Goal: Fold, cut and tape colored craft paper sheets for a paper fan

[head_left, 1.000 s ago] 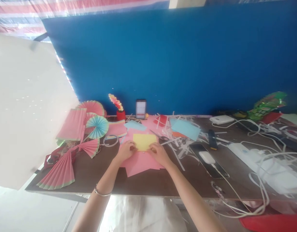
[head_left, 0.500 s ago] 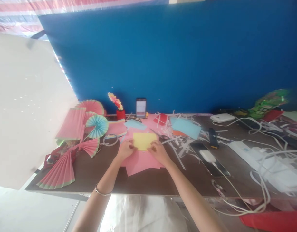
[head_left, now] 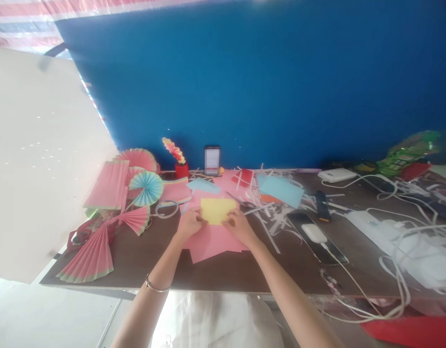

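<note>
A small yellow sheet of paper (head_left: 218, 211) lies over pink sheets (head_left: 214, 244) in the middle of the desk. My left hand (head_left: 192, 223) pinches its lower left corner, thumb and fingers together. At the lower right corner my right hand (head_left: 239, 226) grips the same paper between thumb and fingertips. Just beyond the right hand rest scissors (head_left: 247, 204), partly hidden among white paper strips (head_left: 275, 220). Light blue paper (head_left: 283, 190) is to the right of the scissors.
Folded paper fans (head_left: 90, 256) crowd the left side. A red pot (head_left: 181, 169) and a propped phone (head_left: 212, 161) stand by the blue panel (head_left: 245, 87). On the right are another phone (head_left: 328, 249) with a white case on it, a power strip (head_left: 371, 234) and tangled cables.
The camera view has shifted very slightly. Both hands keep their hold on the yellow paper, with no clear movement otherwise.
</note>
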The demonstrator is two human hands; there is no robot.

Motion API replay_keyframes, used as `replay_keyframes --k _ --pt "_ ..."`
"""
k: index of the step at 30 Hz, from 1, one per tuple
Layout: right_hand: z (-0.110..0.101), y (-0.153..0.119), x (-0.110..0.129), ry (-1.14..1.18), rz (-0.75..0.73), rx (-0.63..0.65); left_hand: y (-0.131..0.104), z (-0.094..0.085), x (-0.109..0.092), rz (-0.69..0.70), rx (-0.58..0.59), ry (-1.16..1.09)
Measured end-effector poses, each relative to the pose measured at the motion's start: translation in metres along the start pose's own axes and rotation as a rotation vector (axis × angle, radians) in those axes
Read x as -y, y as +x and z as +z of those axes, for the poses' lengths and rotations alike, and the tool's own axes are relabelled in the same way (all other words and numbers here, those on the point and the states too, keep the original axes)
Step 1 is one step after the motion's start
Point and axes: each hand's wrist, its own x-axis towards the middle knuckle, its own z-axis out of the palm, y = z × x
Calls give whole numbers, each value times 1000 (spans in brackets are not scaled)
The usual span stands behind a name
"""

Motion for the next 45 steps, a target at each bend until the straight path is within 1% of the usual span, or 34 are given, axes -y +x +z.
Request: replay_keyframes --k 3,4,6,8,9,10,12,15,18,20,23,27,29,32,34,37,41,43,45 --pt "-1 0 2 -1 4 0 -1 1 1 95 -15 82" --pt "-1 0 2 1 6 0 -2 2 1 155 -30 117" --pt "0 -1 3 5 14 3 -5 6 2 318 -41 178" --pt "0 -1 4 19 28 8 -7 11 5 483 13 207" --pt "0 -1 4 31 33 9 -8 15 7 537 56 208" --pt "0 -1 3 43 39 8 -9 18 9 558 89 201" --pt "-1 -1 1 67 51 3 -10 23 14 531 120 159" --pt "-5 -1 -6 82 76 -9 -10 28 21 464 114 54" --pt "-7 -3 -14 75 108 -46 -9 29 26 478 137 -4" --pt "-7 -3 -18 75 122 -55 -9 29 27 489 138 1" --pt "-6 -3 -20 69 141 -39 -10 27 26 473 97 44" --pt "-3 -3 -23 59 160 -29 -8 20 21 447 106 47" --pt "-1 -3 -24 82 165 -20 -6 16 19 380 61 28" --pt "0 -3 -25 108 163 -18 -2 13 18 215 -84 24" --pt "-1 -4 -25 101 155 -27 -1 11 18 140 -149 40" --pt "-4 -4 -24 55 165 -30 -1 9 17 105 -164 45" --pt "-11 -4 -25 -11 166 12 -2 8 17 82 -173 13" --pt "-13 -4 -25 -35 152 27 -2 9 19 93 -170 9" --pt "-14 -4 -25 -60 104 8 0 10 22 123 -158 6"
